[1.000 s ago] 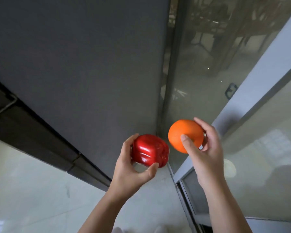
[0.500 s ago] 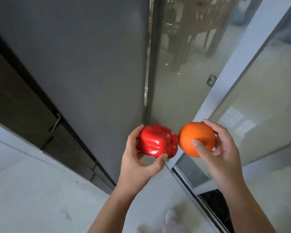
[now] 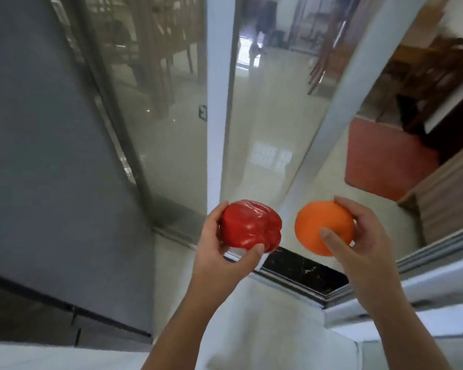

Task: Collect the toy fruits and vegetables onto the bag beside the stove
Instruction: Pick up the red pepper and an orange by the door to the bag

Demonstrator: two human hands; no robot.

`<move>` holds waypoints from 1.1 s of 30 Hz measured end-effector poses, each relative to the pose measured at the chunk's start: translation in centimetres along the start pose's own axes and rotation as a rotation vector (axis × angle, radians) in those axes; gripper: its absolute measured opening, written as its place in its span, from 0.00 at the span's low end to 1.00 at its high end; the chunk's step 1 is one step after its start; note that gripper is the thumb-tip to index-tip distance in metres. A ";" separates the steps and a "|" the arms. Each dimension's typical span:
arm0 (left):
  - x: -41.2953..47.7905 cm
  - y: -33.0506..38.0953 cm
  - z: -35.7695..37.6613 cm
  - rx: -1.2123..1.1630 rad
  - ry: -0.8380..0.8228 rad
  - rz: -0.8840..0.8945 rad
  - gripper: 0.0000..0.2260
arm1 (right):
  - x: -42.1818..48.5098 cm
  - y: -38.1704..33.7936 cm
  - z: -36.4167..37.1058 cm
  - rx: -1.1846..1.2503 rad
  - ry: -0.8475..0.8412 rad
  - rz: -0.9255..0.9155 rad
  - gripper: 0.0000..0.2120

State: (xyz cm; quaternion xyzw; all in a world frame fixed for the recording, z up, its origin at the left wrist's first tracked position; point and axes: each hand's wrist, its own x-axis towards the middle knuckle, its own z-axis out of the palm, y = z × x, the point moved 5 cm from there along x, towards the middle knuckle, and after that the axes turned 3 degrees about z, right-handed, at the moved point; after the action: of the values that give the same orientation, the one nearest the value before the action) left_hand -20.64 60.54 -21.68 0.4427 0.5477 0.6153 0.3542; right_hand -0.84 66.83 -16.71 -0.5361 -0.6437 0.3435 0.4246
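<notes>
Left hand (image 3: 219, 249): it grasps the red pepper (image 3: 250, 227), thumb under it, fingers behind it.
Right hand (image 3: 364, 236): it grasps the orange (image 3: 322, 231), thumb on the front, fingers around the far side.
Pepper and orange: both are in the air at about the same height, near each other, with a gap between them.
Behind them: a glass door (image 3: 265, 129) with a pale frame, a dark threshold (image 3: 302, 271) under the hands.
Left side: a big grey panel (image 3: 46, 142).
Right side: a red mat (image 3: 385, 158) on the floor, beyond the door.
</notes>
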 end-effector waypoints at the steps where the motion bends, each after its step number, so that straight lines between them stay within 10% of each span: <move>1: -0.2 0.2 1.4 0.007 -0.048 0.010 0.35 | -0.7 0.3 -1.1 -0.011 0.020 0.006 0.27; 33: -34.6 9.2 37.3 -0.147 -1.083 0.071 0.32 | -43.8 9.4 -38.1 0.099 1.122 0.375 0.24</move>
State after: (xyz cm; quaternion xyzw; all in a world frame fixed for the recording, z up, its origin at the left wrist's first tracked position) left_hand 26.92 40.77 -17.68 0.6884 0.2274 0.3478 0.5945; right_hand 40.60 25.12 -17.56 -0.7199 -0.1982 0.1067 0.6566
